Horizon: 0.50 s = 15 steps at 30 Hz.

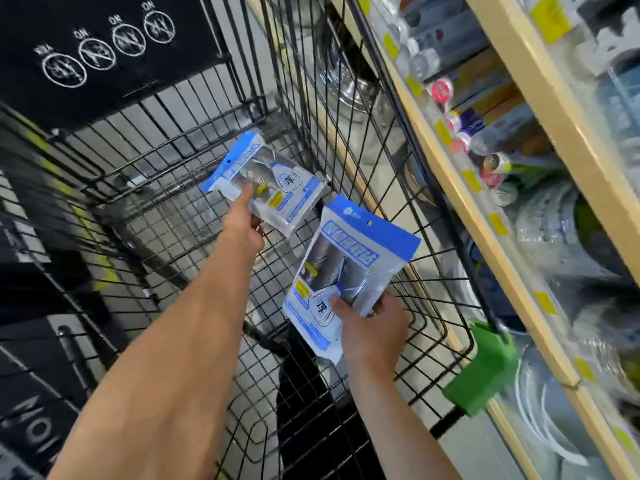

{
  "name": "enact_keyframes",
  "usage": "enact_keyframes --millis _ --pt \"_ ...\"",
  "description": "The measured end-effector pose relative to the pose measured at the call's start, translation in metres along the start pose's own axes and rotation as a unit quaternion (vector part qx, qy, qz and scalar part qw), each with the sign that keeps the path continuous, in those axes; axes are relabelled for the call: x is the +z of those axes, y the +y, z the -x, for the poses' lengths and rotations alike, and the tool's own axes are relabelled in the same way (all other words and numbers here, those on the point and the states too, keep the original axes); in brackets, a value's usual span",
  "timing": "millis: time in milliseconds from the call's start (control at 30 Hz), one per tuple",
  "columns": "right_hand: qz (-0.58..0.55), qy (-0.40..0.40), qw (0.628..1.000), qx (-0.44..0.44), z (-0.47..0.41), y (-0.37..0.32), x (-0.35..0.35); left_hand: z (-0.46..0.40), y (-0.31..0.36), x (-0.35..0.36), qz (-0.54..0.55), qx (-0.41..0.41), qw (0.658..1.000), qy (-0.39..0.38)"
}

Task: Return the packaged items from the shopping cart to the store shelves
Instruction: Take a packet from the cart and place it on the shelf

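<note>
Two blue-and-white packages with clear windows are held over the black wire shopping cart [166, 140]. My left hand [244, 225] reaches deep into the cart and grips the far package [287, 188] at its lower edge, thumb on its front. My right hand [372, 329] holds the near package [349, 268] upright by its lower end, close to the cart's right wall. The store shelves [485, 223] with pale wooden edges run along the right, just outside the cart.
A green plastic piece [481, 372] sits on the cart's near right corner. The shelves hold bottles, tape rolls [441, 90] and clear plastic ware, with yellow price tags on the edges. A black panel with white round symbols [104, 46] stands beyond the cart at upper left.
</note>
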State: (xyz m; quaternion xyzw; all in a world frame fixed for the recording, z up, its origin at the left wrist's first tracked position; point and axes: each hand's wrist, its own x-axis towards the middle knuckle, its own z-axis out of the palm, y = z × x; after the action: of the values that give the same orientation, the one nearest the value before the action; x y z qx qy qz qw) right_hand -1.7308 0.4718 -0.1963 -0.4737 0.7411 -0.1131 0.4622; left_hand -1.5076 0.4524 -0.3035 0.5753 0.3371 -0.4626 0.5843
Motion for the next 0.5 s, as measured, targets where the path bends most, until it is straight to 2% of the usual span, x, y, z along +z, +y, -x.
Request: enact_keyframes --millis 67,167,267,400,500 --pt "-0.012 -0.003 1.0 0.002 0.002 0.003 -0.004 -0.003 -0.001 0.006 -0.042 0.005 0.999 -0.004" --pt "-0.021 -0.016 1.0 -0.01 0.005 0.004 -0.012 -0.004 0.004 0.019 -0.018 0.018 1.0 -0.008" --pt "-0.011 -0.02 0.998 -0.054 0.013 -0.003 -0.026 -0.014 0.01 0.013 -0.005 0.082 0.997 -0.001" --pt "-0.052 -0.035 0.992 -0.108 0.023 -0.021 -0.047 0.061 0.021 -0.003 -0.039 0.194 0.98 -0.026" --pt "-0.102 -0.093 0.981 -0.138 0.035 -0.039 -0.07 0.123 0.036 -0.04 -0.11 0.243 0.962 -0.058"
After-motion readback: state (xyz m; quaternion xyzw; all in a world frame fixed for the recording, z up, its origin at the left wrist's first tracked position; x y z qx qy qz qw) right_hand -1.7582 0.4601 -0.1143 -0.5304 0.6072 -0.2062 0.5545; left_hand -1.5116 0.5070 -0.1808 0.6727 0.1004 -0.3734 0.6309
